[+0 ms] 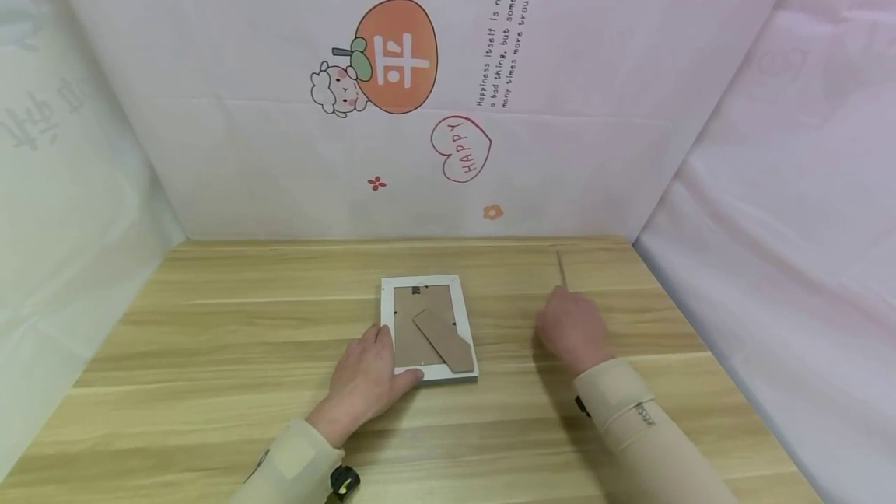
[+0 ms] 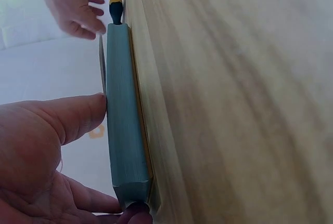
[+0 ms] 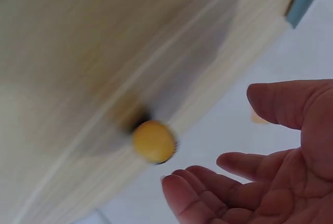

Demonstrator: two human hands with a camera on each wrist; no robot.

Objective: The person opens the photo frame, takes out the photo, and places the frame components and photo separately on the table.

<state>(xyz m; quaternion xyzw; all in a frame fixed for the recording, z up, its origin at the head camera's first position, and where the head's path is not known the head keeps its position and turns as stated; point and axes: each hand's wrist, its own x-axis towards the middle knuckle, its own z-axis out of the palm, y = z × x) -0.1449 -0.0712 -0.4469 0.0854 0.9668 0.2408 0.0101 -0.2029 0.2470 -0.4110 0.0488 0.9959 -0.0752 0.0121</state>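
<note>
A white picture frame lies face down on the table, its brown backing and angled stand flap facing up. My left hand holds the frame's near-left corner, thumb along the near edge and fingers at the left side. In the left wrist view the frame's side looks bluish. To the right, my right hand hovers over a screwdriver with a yellow and dark handle. Its thin shaft points away from me. The right fingers are apart, and the handle lies beyond their tips.
The wood-grain table meets a white printed cloth at the back. More white cloth hangs along the left side and the right side.
</note>
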